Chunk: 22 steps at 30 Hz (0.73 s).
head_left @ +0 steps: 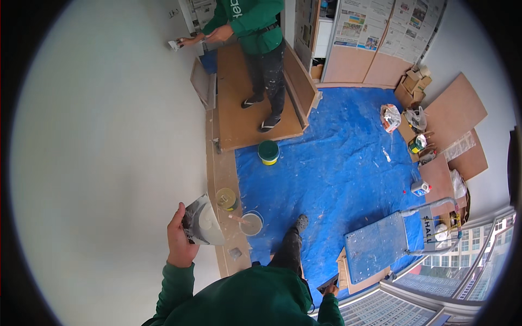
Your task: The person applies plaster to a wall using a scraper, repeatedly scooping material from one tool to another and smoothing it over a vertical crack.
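Observation:
My left hand (181, 242) is raised beside the pale wall (109, 179), its fingers closed on a wide flat plastering blade (212, 233) with smooth white putty on its face. Low on the right, beside my hip, my right hand (330, 289) is closed round a dark flat object (326, 283) whose kind I cannot make out. On the floor in front of me are a white bucket (252, 223) with a pale mix and a stick in it, and a yellowish lidded tub (227, 199).
A co-worker (261, 32) stands on a brown board platform (231, 98), holding a tool to the wall. Nearby is a green-lidded tub (268, 152). Blue sheeting (326, 157) covers the floor. A blue trolley (377, 247) stands right; boxes (411, 87) and leaning boards (455, 111) line the far right.

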### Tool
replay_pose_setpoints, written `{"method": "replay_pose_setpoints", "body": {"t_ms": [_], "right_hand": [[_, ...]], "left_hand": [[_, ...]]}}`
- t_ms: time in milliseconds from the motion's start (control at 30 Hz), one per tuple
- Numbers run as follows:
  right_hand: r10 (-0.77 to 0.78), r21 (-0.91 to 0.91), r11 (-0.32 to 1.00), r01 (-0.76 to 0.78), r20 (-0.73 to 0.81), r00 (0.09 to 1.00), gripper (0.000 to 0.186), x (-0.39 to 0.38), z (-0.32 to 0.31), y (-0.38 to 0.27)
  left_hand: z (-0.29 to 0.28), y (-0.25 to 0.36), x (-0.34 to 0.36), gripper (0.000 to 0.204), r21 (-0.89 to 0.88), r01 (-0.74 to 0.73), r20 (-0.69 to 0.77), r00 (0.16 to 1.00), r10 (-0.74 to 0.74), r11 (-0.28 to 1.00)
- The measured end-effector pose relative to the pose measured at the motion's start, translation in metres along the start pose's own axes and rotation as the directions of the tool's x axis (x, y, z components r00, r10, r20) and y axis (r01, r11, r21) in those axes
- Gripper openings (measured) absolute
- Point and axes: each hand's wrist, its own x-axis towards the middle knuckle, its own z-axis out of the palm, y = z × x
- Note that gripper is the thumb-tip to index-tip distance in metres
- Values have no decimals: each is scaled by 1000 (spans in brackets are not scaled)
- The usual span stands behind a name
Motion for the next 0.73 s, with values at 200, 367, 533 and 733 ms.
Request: {"method": "replay_pose_setpoints", "body": {"t_ms": [200, 367, 533, 733], "right_hand": [[-80, 238, 968, 75, 12, 997, 65, 211, -36, -148], [-173, 328, 902, 280, -319, 932, 64, 340, -134, -365], [-322, 550, 755, 356, -161, 933, 61, 408, -186, -539], [-473, 346, 801, 488, -133, 871, 53, 456, -132, -613]], "left_hand": [[102, -36, 92, 38, -78, 57, -28, 998, -60, 995], [192, -53, 199, 49, 254, -126, 250, 966, 61, 959], [272, -68, 260, 34, 514, -410, 385, 895, 224, 753], [303, -93, 397, 82, 640, -674, 554, 738, 387, 369]]}}
